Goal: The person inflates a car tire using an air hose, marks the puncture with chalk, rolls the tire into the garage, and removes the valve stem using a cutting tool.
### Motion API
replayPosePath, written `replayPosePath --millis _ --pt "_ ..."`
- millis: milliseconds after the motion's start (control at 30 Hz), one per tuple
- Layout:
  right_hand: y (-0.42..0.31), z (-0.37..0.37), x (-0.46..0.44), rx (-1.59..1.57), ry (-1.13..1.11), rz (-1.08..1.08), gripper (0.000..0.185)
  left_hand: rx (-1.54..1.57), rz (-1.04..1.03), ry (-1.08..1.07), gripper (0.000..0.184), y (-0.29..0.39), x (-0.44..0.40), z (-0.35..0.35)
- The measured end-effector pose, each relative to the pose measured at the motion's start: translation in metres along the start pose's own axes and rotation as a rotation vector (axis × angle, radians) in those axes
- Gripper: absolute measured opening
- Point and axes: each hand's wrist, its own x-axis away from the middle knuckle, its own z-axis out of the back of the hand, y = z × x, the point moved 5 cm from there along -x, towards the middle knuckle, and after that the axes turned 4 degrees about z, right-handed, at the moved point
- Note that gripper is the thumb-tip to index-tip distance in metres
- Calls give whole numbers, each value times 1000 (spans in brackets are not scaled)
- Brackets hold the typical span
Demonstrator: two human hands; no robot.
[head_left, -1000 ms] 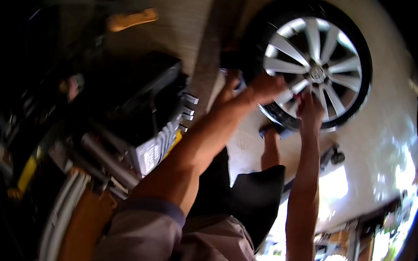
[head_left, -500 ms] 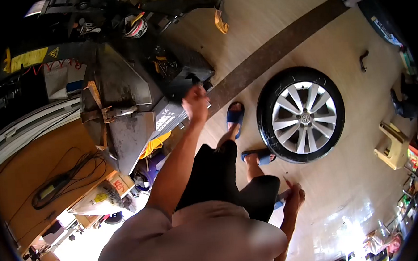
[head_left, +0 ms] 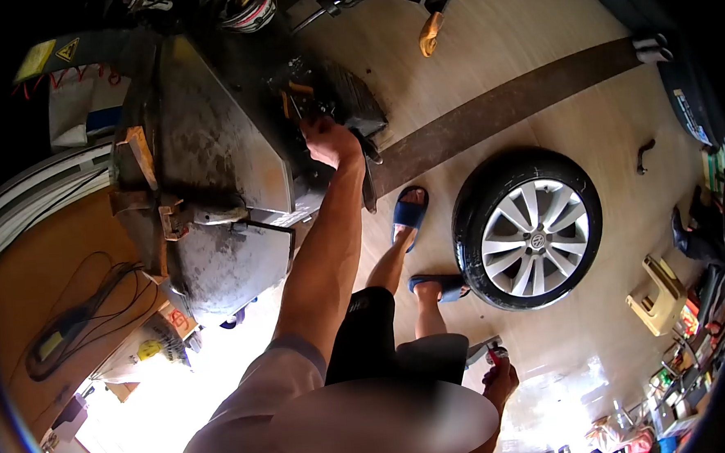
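Note:
My left hand (head_left: 331, 142) is over the dark tool tray (head_left: 356, 104) on the machine's side. Its fingers are closed round something thin that I cannot make out, close to small orange-handled items (head_left: 299, 88). Low in the view, at the right of my knees, my right hand (head_left: 499, 377) grips a small red object (head_left: 491, 357). A wheel with a black tyre and silver spoked rim (head_left: 535, 241) lies flat on the floor, touched by neither hand.
My feet in blue sandals (head_left: 409, 213) stand left of the wheel. A tyre machine with grey plates (head_left: 210, 136) fills the left. Further right are a beige stool (head_left: 658, 297), a dark curved object (head_left: 644, 156) on the floor, and cluttered goods (head_left: 675, 399).
Both hands have left the wheel. My left hand has moved to the machine's tray, my right hand down beside my knees. The view has turned, showing more of the machine and floor.

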Motion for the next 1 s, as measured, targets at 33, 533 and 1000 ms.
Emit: replayPosePath --millis 33,533,1000 --pt "-16 -19 -1 15 -14 16 31 140 11 8 29 0 1 3" --pt "-212 -490 68 355 -714 1128 22 126 0 -900 14 -106 165 165" --pt "-37 -281 -43 1274 -550 756 30 -113 -506 -1437 12 -93 213 163"
